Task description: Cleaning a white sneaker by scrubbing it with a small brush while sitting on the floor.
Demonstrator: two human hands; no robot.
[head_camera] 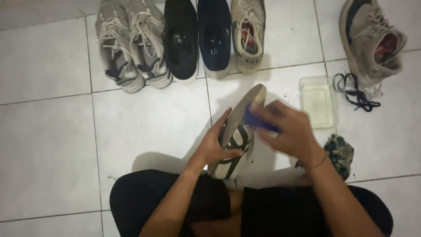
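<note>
Left hand: left hand (216, 144) is wrapped around the side of a white sneaker with dark stripes (235, 139), fingers on its upper, thumb along the edge of the sole.
Right hand: right hand (287, 128) is clenched over a blue brush (258, 120), pressed against the sneaker's sole; motion blur hides the fingertips.
Sneaker axis: long axis runs from lower left, near the person's lap, up to the right; the upper end points away toward the row of shoes, with the sole turned to face the right hand.
Sneaker place: held off the white tiled floor (48, 145), between both hands, above the knees in black shorts (280, 215).
Packages: a clear rectangular tub (319, 102) with a pale block inside sits on the floor, just right of the right hand.
Nearby: dark laces (356, 93) lie beside the tub; a patterned cloth (340, 153) lies below it.
Shoe row: five shoes (182, 39) stand side by side at the top, grey, black, navy and beige; a sixth beige shoe (370, 41) lies tilted at top right.
</note>
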